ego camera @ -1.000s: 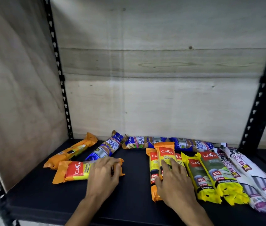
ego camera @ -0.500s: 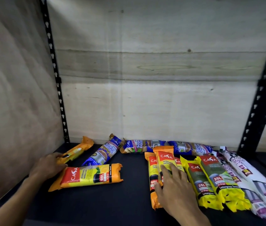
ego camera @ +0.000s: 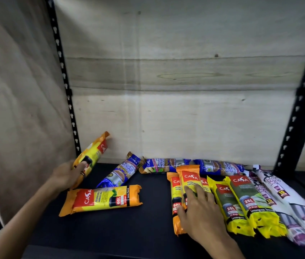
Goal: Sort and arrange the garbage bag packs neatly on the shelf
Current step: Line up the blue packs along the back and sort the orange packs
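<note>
The left hand [ego camera: 67, 175] grips an orange 60L pack [ego camera: 92, 156] by its lower half, tilted above the shelf [ego camera: 110, 236] at back left. The right hand [ego camera: 198, 212] lies flat, fingers spread, on the sorted orange packs [ego camera: 189, 181]. The pack looks light, soft and slippery, so a mid-body hold seems best.

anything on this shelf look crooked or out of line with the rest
Yes. One orange 60L pack lies crosswise, apart from the lengthwise orange stack under the right hand. A blue Singlet Handle pack sits diagonally, unlike the two along the back wall. The left hand holds another orange pack tilted up.
</note>
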`<state>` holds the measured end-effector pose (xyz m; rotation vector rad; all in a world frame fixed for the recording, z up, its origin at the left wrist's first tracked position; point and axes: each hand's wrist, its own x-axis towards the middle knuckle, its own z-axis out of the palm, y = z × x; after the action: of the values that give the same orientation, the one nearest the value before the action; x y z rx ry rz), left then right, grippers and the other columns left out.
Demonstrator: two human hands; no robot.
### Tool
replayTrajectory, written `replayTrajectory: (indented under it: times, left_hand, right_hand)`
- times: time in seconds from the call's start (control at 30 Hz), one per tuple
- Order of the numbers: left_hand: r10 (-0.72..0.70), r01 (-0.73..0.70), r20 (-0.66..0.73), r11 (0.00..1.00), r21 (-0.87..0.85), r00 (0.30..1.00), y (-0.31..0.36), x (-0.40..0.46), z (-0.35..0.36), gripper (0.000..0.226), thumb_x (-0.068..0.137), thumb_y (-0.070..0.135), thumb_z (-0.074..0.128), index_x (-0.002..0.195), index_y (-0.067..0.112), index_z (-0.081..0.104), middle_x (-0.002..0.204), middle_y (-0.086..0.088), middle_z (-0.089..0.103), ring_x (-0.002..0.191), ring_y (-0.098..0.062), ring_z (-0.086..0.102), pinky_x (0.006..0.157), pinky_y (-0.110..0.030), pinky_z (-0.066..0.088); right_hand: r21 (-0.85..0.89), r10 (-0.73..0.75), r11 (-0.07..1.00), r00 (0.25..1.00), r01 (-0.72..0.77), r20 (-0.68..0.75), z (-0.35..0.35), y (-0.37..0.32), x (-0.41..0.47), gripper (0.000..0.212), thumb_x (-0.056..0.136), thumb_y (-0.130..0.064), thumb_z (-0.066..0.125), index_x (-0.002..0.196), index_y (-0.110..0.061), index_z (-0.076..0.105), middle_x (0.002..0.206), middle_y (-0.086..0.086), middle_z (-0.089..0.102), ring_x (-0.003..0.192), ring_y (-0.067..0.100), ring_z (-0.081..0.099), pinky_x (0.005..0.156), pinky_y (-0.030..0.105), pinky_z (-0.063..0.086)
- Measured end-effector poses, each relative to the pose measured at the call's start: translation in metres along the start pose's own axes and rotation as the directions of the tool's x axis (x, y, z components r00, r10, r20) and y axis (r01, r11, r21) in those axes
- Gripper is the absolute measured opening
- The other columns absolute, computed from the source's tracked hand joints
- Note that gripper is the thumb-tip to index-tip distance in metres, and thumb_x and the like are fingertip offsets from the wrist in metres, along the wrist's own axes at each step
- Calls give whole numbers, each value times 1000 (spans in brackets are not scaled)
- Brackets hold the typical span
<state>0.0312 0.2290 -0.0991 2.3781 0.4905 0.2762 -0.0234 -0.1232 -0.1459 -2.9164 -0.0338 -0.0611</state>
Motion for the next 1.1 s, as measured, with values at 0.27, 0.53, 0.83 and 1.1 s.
replayTrajectory:
  times: [0.27,0.53,0.83,1.1]
  left_hand:
    - [88,54,287,892,-450,954,52,-51,33,41,98,42,48,105,8,69,90,-16,77,88,-31,73,86,-43,57]
    - [155,202,482,767,-608,862,86,-95,83,37,101,37,42,110,9,65,97,-17,76,95,-25,73,79,-38,57]
    - [333,-288,262,937,-197,906,42,-103,107,44,92,64,31,103,36,63,99,13,65,97,-4,58,92,-30,45]
    - [514,-466,-7,784,410,858,-20,-86,110,49,86,54,55,130,31,58,131,7,56,122,-15,51,97,-36,46]
  right_hand:
    - [69,11,998,1000,-11,1,-27,-9,21,62,96,-58,44,146,-20,44,152,10,41,141,34,29,113,45,32]
    - [832,-14,539,987,-129,162,-39,-42,47,38,97,-50,55,110,-16,63,106,8,71,98,24,69,96,47,54]
    - [807,79,544,971,-231,224,-28,-51,67,30,94,-34,67,112,-12,58,111,8,69,100,26,68,91,45,56]
    - [318,79,939,981,-133,178,-15,-66,71,35,98,-26,60,124,-2,60,111,10,61,110,28,63,65,28,46]
